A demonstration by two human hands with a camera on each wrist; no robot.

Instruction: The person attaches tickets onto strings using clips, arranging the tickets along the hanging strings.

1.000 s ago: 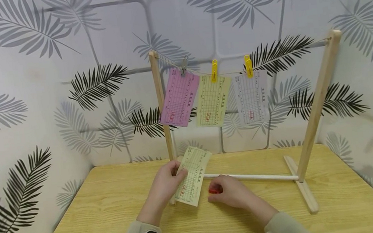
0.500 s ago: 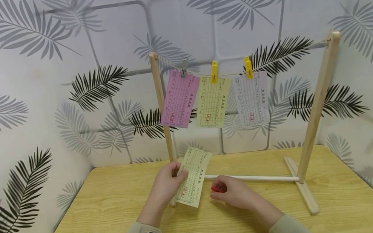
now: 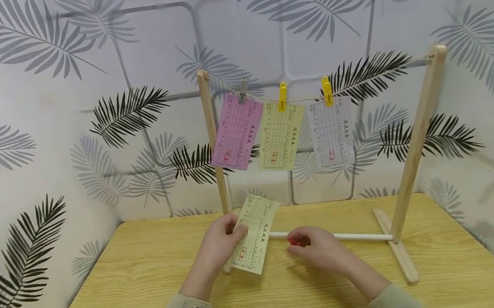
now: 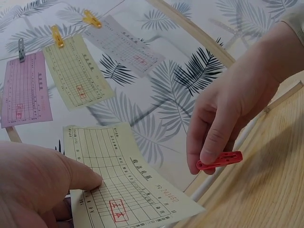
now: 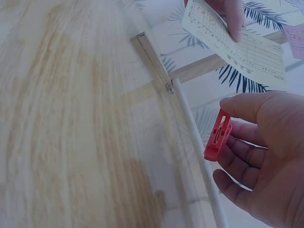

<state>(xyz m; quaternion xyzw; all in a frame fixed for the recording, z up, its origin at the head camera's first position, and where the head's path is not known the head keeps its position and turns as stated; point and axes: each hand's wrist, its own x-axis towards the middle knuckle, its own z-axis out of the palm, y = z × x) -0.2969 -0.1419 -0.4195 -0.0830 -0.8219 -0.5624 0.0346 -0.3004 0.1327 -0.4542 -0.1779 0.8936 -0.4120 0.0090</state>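
Note:
My left hand (image 3: 222,240) pinches a pale yellow printed receipt slip (image 3: 255,233) by its left edge, thumb on the printed face. To its right, my right hand (image 3: 317,247) holds a small red clothespin (image 5: 218,137) between thumb and fingers, above the table; the left wrist view shows the clothespin sticking out past the thumb. Behind both hands a string carries a pink slip (image 3: 237,132) under a grey clip (image 3: 243,89), a yellow slip (image 3: 281,138) under a yellow clothespin (image 3: 283,97), and a white slip (image 3: 331,132) under another yellow clothespin (image 3: 327,91).
The string runs between a left wooden post (image 3: 212,142) and a right wooden post (image 3: 420,146). A white rod (image 3: 359,236) joins the posts low down, near my right hand. The right post stands on a wooden foot (image 3: 397,248). Leaf-patterned walls close off the wooden table (image 3: 152,284).
My right hand has shifted slightly to the right and up with the red clothespin, away from the held slip. The left hand and its slip stay nearly still.

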